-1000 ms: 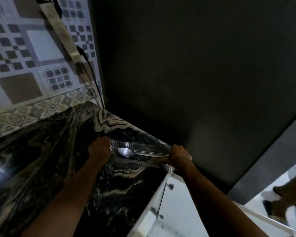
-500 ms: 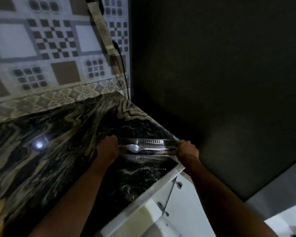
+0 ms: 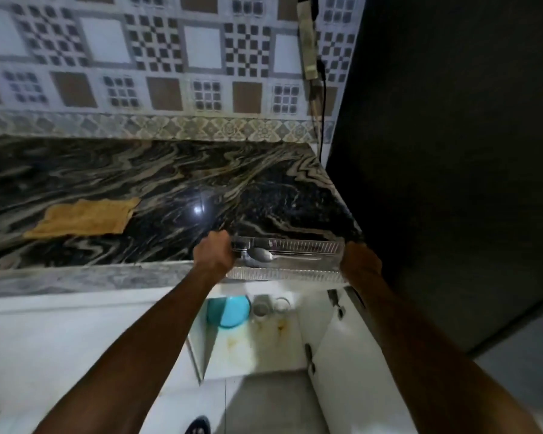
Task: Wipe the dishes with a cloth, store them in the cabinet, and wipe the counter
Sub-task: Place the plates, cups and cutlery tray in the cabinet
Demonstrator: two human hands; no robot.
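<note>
A clear plastic tray (image 3: pixel 308 245) with ribbed walls sits at the front edge of the dark marbled counter (image 3: pixel 170 183), partly past the edge. A metal spoon (image 3: pixel 262 254) lies inside it. My left hand (image 3: pixel 214 254) grips the tray's left end and my right hand (image 3: pixel 359 258) grips its right end. A yellow cloth (image 3: pixel 85 217) lies flat on the counter to the left. Below the tray an open white cabinet (image 3: pixel 264 336) holds a turquoise plate (image 3: pixel 229 311) and two cups (image 3: pixel 261 307).
A patterned tile wall (image 3: pixel 170 64) backs the counter, with a cable (image 3: pixel 323 98) hanging at its right end. A large dark surface (image 3: pixel 452 151) stands at the right of the counter. The cabinet door (image 3: pixel 351 355) hangs open at the right. Grey floor (image 3: pixel 264 402) below.
The view has swung left and down, so the cloth and the open cabinet came into sight. Both hands keep hold of the tray, which now overhangs the counter's front edge.
</note>
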